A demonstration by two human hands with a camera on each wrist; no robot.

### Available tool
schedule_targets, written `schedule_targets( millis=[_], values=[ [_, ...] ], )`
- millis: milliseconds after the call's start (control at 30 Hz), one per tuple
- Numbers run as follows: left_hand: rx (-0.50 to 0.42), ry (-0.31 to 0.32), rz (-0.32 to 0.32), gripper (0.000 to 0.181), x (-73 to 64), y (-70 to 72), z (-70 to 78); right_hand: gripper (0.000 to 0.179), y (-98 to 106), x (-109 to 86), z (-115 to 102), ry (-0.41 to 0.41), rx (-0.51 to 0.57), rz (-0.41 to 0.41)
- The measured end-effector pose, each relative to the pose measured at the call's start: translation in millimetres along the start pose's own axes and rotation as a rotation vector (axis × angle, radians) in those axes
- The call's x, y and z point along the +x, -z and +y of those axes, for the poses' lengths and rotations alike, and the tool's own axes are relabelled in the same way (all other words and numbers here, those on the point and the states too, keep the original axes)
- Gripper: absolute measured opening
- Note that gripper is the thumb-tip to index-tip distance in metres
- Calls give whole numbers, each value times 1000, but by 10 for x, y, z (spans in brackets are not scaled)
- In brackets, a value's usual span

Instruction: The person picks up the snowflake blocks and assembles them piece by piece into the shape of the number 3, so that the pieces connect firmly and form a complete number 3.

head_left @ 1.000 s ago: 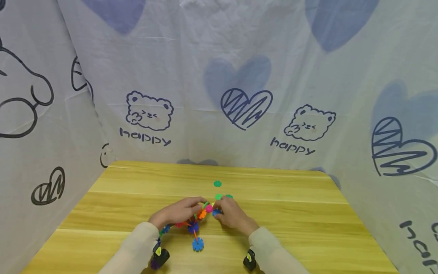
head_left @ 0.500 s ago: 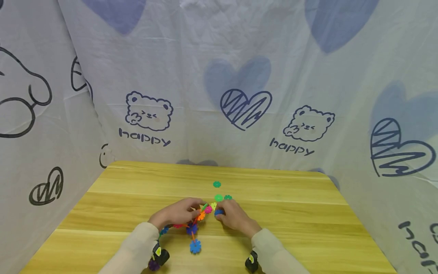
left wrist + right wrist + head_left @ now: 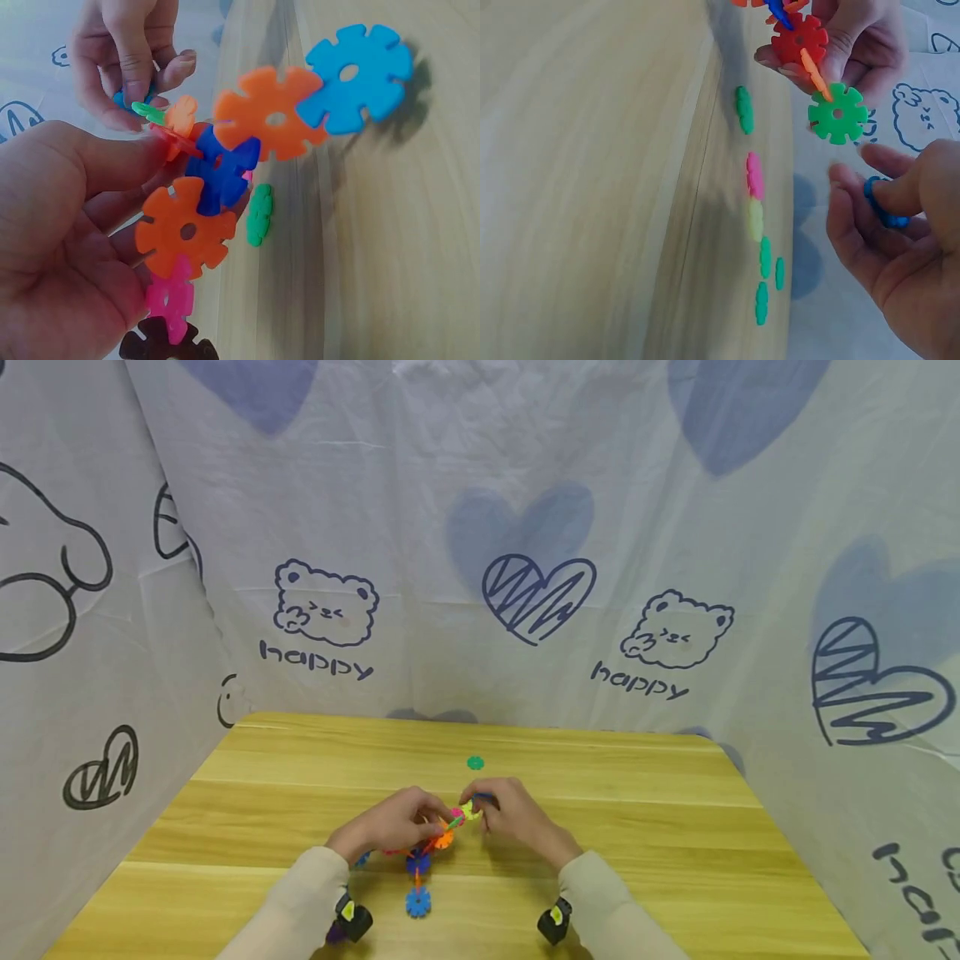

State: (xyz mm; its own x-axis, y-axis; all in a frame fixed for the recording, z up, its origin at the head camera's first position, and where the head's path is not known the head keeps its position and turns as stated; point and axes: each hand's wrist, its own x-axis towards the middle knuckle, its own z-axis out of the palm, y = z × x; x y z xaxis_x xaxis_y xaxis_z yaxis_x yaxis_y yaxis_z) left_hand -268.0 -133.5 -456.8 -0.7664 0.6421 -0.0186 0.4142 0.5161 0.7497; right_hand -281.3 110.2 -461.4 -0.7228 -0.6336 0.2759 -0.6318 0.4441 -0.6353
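Observation:
My left hand (image 3: 393, 821) grips a chain of interlocking flower-shaped plastic discs between thumb and fingers. In the left wrist view the chain runs from a light blue disc (image 3: 367, 79) past orange and dark blue ones to a pink disc (image 3: 171, 300) and a dark disc (image 3: 169, 346) at the bottom edge. A green disc (image 3: 829, 124) forms the chain's end facing my other hand. My right hand (image 3: 517, 818) pinches a single blue disc (image 3: 895, 220), which stays apart from that green end in the right wrist view.
Loose discs lie on the wooden table (image 3: 637, 827): a pink one (image 3: 754, 176), a yellow one (image 3: 755, 220) and several green ones. One green disc (image 3: 476, 762) lies farthest back. A patterned white cloth (image 3: 435, 677) hangs behind and along both sides.
My right hand has brought the blue disc up and away from me, now covering two green discs in the head view. My left hand has barely shifted; the chain's green end has turned.

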Motion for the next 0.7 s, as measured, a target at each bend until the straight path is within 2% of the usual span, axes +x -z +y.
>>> schedule_targets(
  millis=[167,300,433,567,633,700],
  values=[
    [10,3,26,17,-1,-5,22,15,-18,5,-17,59,-144,1],
    [17,9,59,11,2,-20,41,8,-71,6,-9,108,-137,6],
    [8,24,77,8,-2,-32,71,4,-108,23,31,271,-162,45],
    [10,21,93,9,-6,-28,123,5,-78,54,56,469,-264,110],
    [23,24,110,10,0,-23,147,5,-51,68,65,522,-298,130],
    [31,23,121,11,8,-20,167,3,-24,75,62,542,-309,127]
  ],
)
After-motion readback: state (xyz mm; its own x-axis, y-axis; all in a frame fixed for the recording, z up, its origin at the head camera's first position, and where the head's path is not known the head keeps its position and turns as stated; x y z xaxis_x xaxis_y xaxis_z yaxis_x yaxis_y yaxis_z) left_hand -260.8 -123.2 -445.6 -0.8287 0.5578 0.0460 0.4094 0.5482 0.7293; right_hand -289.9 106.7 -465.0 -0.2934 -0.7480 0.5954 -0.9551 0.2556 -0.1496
